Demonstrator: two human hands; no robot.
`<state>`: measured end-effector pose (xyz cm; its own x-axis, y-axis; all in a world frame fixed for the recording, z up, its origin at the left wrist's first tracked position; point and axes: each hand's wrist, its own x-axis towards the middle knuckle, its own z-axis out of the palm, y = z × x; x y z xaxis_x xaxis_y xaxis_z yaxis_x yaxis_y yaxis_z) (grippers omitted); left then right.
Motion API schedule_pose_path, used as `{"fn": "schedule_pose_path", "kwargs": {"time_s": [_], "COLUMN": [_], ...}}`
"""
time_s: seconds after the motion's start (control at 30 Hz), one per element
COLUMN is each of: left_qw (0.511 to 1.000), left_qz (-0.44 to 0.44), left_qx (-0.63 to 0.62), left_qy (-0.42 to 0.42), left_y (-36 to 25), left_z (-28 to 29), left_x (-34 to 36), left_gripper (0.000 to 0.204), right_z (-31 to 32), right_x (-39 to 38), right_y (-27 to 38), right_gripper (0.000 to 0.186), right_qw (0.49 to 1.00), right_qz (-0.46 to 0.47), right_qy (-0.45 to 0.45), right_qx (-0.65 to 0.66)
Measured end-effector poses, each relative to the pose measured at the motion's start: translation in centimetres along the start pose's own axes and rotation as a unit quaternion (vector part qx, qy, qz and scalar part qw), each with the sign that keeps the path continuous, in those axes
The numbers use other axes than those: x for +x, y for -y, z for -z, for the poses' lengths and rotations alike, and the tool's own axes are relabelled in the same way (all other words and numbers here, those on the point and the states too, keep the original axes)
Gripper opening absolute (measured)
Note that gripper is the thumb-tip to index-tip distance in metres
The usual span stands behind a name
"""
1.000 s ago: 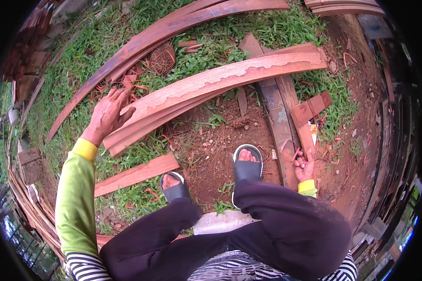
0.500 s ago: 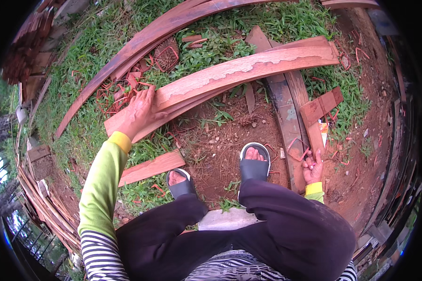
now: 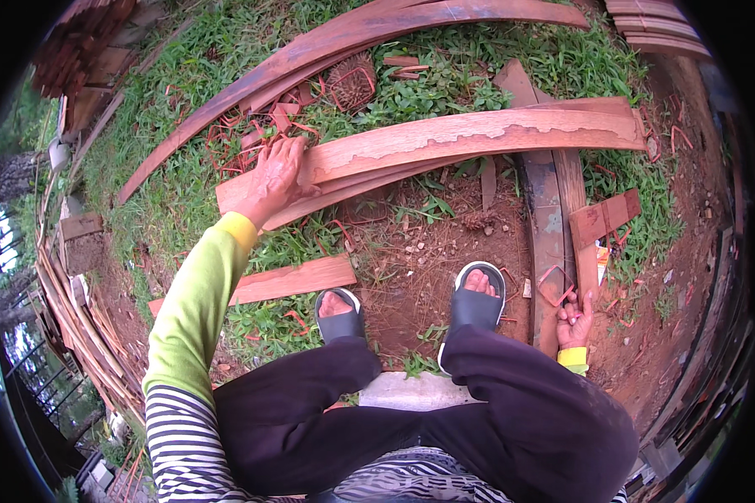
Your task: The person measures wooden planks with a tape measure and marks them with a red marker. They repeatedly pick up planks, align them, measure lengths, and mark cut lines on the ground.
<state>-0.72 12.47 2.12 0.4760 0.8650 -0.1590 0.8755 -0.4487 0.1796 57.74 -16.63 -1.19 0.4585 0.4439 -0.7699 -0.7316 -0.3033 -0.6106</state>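
My left hand (image 3: 273,180) grips the left end of a stack of curved reddish planks (image 3: 478,130), fingers bent over the far edge and thumb to the right. The top plank has a pale, ragged-edged patch. At lower right my right hand (image 3: 575,320) has its fingers curled palm-up beside the end of a narrow board (image 3: 583,260); whether it holds that board is unclear. Next to it lie a dark weathered board (image 3: 544,226) and a loop of red strap (image 3: 554,285). A short plank (image 3: 604,215) lies across the narrow board.
More curved boards (image 3: 335,38) lie on grass beyond, with red straps and offcuts (image 3: 281,117). A loose plank (image 3: 298,279) lies near my sandaled feet (image 3: 476,302). Board piles (image 3: 658,25) stand at upper right, and long strips (image 3: 80,327) run along the left.
My left hand has shifted from the far edge near the offcuts onto the planks' left end. The view has swung slightly. My right hand stays beside the narrow board.
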Motion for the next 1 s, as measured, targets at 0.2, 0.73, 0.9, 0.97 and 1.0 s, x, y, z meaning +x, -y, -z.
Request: {"fn": "schedule_pose_path", "kwargs": {"time_s": [0.2,0.73,0.9,0.97,1.0], "left_qw": [0.990,0.991,0.971,0.967,0.962], "left_qz": [0.047,-0.016,-0.065,-0.069,-0.076], "left_qx": [-0.047,0.085,0.150,0.159,0.166], "left_qy": [0.128,-0.102,-0.172,-0.189,-0.204], "left_y": [-0.7,-1.0,-0.9,-0.6,-0.9], "left_z": [0.1,5.9,9.0,9.9,10.3], "left_x": [2.2,1.7,3.3,3.3,3.7], "left_gripper": [0.098,0.066,0.064,0.061,0.060], "right_z": [0.2,-12.9,-28.6,-31.6,-31.9], "right_x": [0.2,-1.6,-0.5,1.1,2.8], "right_y": [0.1,8.0,9.3,7.3,6.3], "right_gripper": [0.038,0.032,0.066,0.055,0.037], "right_qw": [1.000,0.565,0.416,0.337,0.336], "right_qz": [-0.009,0.532,0.590,0.596,0.601], "right_qy": [-0.013,0.057,0.209,0.231,0.214], "right_qx": [-0.020,-0.628,-0.660,-0.691,-0.692]}}
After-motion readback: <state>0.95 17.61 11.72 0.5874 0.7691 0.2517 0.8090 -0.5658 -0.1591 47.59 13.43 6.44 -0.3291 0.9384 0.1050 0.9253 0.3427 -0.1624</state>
